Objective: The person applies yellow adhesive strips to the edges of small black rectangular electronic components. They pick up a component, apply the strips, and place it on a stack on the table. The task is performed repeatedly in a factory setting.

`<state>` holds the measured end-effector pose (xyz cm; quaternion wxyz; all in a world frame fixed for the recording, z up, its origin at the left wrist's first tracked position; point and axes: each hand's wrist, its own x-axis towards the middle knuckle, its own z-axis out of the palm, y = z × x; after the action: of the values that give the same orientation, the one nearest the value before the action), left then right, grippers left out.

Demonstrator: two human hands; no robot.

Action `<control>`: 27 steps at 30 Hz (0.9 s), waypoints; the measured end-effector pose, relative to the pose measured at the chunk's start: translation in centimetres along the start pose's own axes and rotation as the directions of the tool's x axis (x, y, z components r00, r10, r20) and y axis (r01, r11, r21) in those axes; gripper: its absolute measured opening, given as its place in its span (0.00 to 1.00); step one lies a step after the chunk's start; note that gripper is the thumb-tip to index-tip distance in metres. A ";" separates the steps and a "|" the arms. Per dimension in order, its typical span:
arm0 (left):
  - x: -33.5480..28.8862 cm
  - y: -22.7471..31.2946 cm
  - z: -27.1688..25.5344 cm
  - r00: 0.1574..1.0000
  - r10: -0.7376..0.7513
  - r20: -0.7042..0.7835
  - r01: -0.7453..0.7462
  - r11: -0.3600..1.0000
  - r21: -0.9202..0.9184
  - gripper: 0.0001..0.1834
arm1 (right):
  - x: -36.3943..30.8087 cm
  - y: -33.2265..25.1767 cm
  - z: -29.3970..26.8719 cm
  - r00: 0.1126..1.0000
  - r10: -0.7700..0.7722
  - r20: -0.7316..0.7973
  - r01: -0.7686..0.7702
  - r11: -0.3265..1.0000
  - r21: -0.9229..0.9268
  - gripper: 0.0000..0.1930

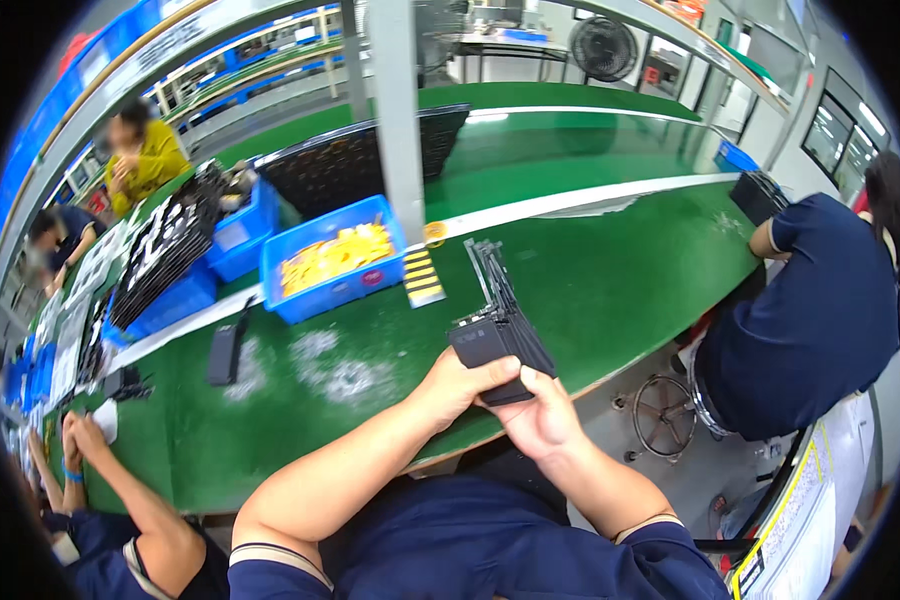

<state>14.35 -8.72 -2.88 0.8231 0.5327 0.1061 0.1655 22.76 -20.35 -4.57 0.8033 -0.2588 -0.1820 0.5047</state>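
Over the near edge of the green table, both my hands are closed around a stack of flat black rectangular pieces (488, 343). Thin dark strips stick out from the stack's far end. My left hand (453, 388) grips its left side with the thumb across the near part. On the right side, my right hand (544, 415) holds the lower end, its thumb close to the left one. The fingers beneath are hidden. A similar black block (224, 354) lies on the table to the left.
A blue bin (334, 290) of yellow-orange pieces stands beyond my hands, beside a grey post (398, 130) and a yellow-striped card (423, 278). Stacked black trays (165, 255) rest on blue bins at left. Co-workers sit on both sides; a stool (664, 415) stands at right.
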 end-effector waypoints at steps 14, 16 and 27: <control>-9.6 11.7 -10.9 0.950 -0.313 -0.023 0.298 0.878 0.374 0.25 | 1.6 -1.7 6.4 0.831 0.533 0.162 -0.207 0.566 -0.798 0.14; -9.0 11.3 -11.4 0.898 -0.437 0.055 0.343 0.771 0.537 0.26 | 4.6 -2.9 5.4 0.932 0.298 0.208 -0.047 0.666 -0.744 0.13; -9.8 11.0 -8.2 0.987 -0.126 -0.099 0.117 0.144 0.983 0.50 | 18.8 -1.2 0.9 0.991 -0.053 0.123 0.108 -0.233 -0.967 0.18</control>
<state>0.66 -1.43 3.74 0.2903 0.9294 0.2276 -0.0115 31.09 -3.56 -2.51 0.3244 -0.7679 -0.5385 0.1226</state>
